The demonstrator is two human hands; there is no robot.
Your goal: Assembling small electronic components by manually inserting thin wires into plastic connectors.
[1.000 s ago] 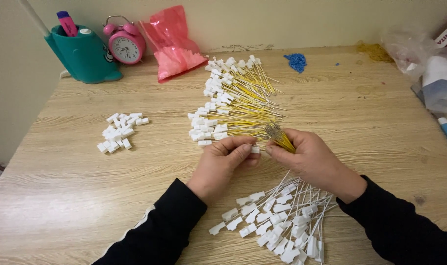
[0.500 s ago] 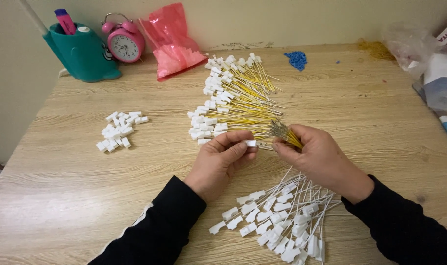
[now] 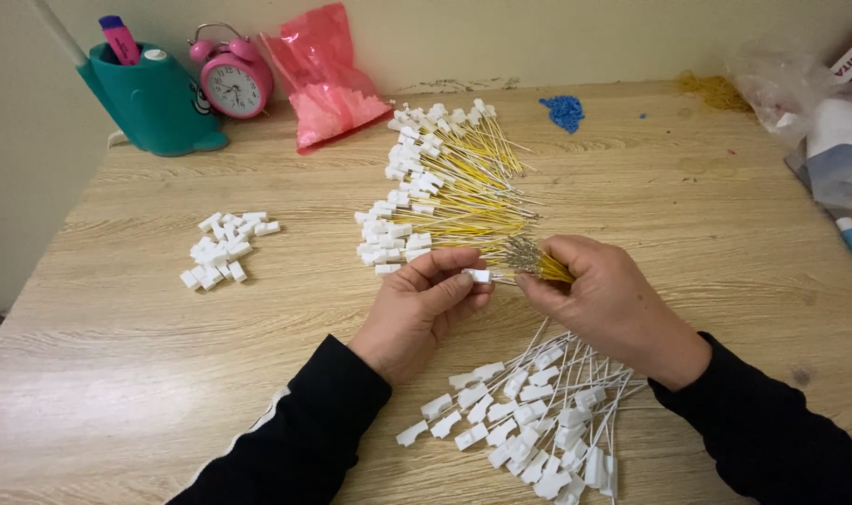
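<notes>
Pinching white connector (image 3: 479, 275) in left hand (image 3: 424, 309) fingertips, right hand (image 3: 601, 301) clenching yellow wires (image 3: 536, 262).

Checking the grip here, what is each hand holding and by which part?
Left hand pinches a small white connector by its sides. Right hand grips a yellow wire bundle near its metal-tipped ends.

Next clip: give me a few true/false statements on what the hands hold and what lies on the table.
1. The left hand pinches a white connector. True.
2. The right hand holds a bundle of blue wires. False: the wires are yellow.
3. A pile of loose white connectors lies to the left. True.
4. The pink clock lies flat mid-table. False: it stands at the far edge beside the teal holder.
5. White-wired pieces lie near the person. True.
</notes>
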